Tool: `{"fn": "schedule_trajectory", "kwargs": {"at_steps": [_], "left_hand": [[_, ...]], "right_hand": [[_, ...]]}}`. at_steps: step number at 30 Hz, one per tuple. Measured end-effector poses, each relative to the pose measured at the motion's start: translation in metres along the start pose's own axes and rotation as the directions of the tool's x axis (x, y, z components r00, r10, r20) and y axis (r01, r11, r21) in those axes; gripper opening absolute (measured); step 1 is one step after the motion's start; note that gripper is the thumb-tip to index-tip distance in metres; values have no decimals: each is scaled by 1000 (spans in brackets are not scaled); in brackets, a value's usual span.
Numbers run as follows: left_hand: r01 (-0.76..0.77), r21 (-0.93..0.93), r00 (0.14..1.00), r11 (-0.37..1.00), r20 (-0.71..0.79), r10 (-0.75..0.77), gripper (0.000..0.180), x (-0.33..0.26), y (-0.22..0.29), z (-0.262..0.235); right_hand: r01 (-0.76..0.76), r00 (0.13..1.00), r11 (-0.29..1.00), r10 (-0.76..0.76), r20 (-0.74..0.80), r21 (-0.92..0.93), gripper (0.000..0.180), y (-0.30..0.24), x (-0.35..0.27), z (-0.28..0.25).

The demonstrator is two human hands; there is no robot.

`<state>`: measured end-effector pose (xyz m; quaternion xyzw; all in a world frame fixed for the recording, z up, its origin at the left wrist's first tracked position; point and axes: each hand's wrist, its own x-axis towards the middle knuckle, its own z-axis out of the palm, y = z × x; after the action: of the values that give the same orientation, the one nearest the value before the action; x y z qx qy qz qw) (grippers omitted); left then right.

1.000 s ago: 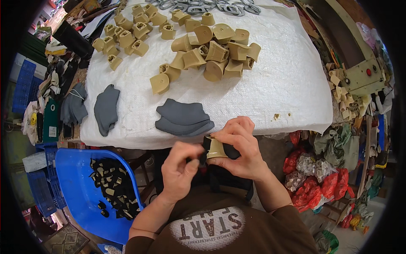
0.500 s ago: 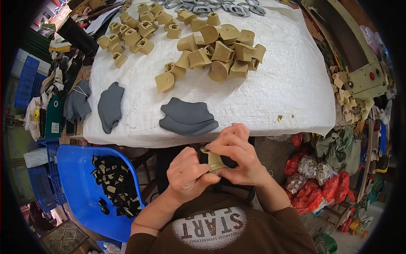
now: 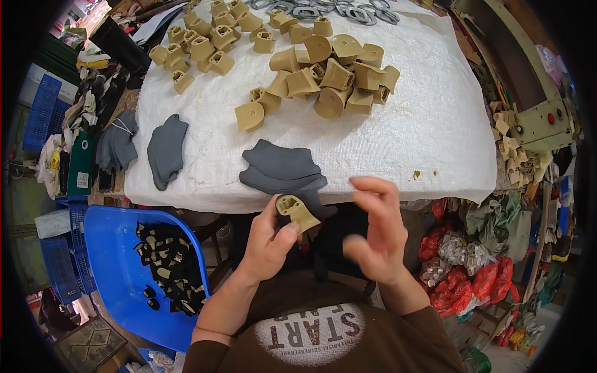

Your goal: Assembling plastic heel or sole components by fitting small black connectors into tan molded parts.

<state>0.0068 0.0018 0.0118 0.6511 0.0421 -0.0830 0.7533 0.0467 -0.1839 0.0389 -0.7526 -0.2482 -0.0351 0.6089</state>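
My left hand (image 3: 266,241) grips a tan hollow plastic heel block (image 3: 296,211) just below the near edge of the white-covered table (image 3: 435,137). My right hand (image 3: 375,230) hovers to the right of it, fingers spread, holding nothing. A small stack of dark grey curved cut pieces (image 3: 281,169) lies on the table edge right above the held block. Further back sits a heap of tan heel blocks (image 3: 329,71), with a second group (image 3: 202,43) at the far left.
A lone dark grey piece (image 3: 166,151) lies at the table's left edge. A blue plastic bin (image 3: 124,261) with several small black parts stands at my lower left. Metal rings (image 3: 323,9) lie at the far edge. Red bags (image 3: 472,280) and a machine (image 3: 535,124) crowd the right.
My right hand has let go of the tan block and pulled away to the right, fingers spreading. The left hand alone now holds the block.
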Motion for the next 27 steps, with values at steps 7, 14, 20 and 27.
{"fn": "schedule_trajectory", "kwargs": {"at_steps": [7,14,20,27], "left_hand": [[-101,73,994,992,59,97,38,-2,-3,8],[-194,223,980,955,10,197,35,-2,-6,15],[-203,362,972,910,-39,233,37,-1,-7,16],[-41,-24,999,999,-17,40,56,-4,-10,10]], "right_hand": [[-197,980,964,199,6,176,6,11,-8,21],[-116,993,993,116,-14,30,5,11,-8,29],[206,978,880,-181,99,-428,53,14,-21,44],[251,940,879,-121,319,-405,44,0,2,9]]}}
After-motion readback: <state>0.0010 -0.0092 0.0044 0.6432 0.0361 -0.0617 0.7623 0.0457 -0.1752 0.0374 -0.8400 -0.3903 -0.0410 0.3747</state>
